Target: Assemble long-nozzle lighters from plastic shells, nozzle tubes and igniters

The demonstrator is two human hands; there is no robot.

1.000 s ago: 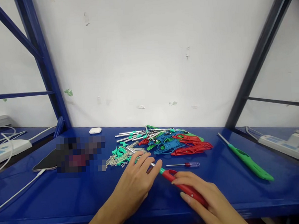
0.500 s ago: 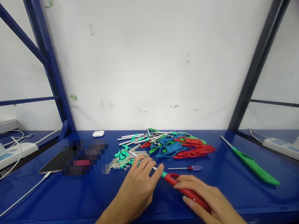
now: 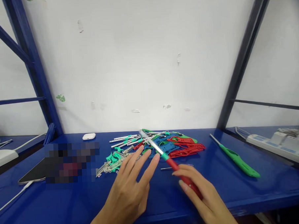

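Observation:
A red gas lighter (image 3: 173, 164) with a long metal tube and a teal collar is in my right hand (image 3: 199, 190), its fingers wrapped round the handle. The tube points up and away to the left, slightly blurred. Left of it, my left hand (image 3: 132, 178) holds nothing, with fingers spread and apart from the lighter. Beyond that hand lies a heap of teal and clear small parts (image 3: 114, 159). Metal tubes with teal collars (image 3: 126, 139) lie behind them. Blue handle shells (image 3: 167, 147) and red handle shells (image 3: 188, 150) are piled to the right. A screwdriver (image 3: 166, 168) is partly hidden behind the lighter.
A green lighter (image 3: 237, 159) lies on the blue table (image 3: 69, 208) at the right. On the left are a phone (image 3: 34, 171) with a white cable and a white earbud case (image 3: 88, 136). A power strip (image 3: 272, 144) stands at the far right.
My left hand has let go of the lighter's metal tube and opened. The lighter's tip has risen in my right hand. The camera view has turned to the right.

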